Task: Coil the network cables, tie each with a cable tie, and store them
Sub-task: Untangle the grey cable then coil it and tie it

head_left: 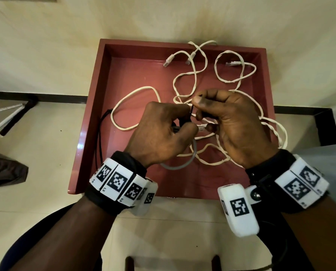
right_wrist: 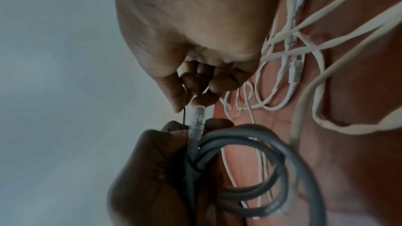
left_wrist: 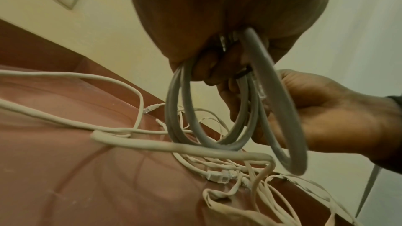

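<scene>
My left hand (head_left: 171,124) grips a coiled grey network cable (head_left: 179,165) above the red tray (head_left: 89,118); the coil (left_wrist: 243,109) hangs below its curled fingers. A thin black cable tie (right_wrist: 195,167) is looped round the coil's strands. My right hand (head_left: 208,112) pinches the tie's free tail (head_left: 191,112) between thumb and forefinger, just right of the left hand. The tail (right_wrist: 184,118) runs straight up from the coil to the pinch. A clear plug (right_wrist: 196,121) of the grey cable sticks up beside it. Several loose white cables (head_left: 194,75) lie tangled in the tray.
More black cable ties (head_left: 100,137) lie along the tray's left inner wall. White cable loops (head_left: 280,133) hang over the tray's right rim. The tray sits on a cream table (head_left: 46,55) whose dark edge runs left and right; a chair (head_left: 173,261) stands below.
</scene>
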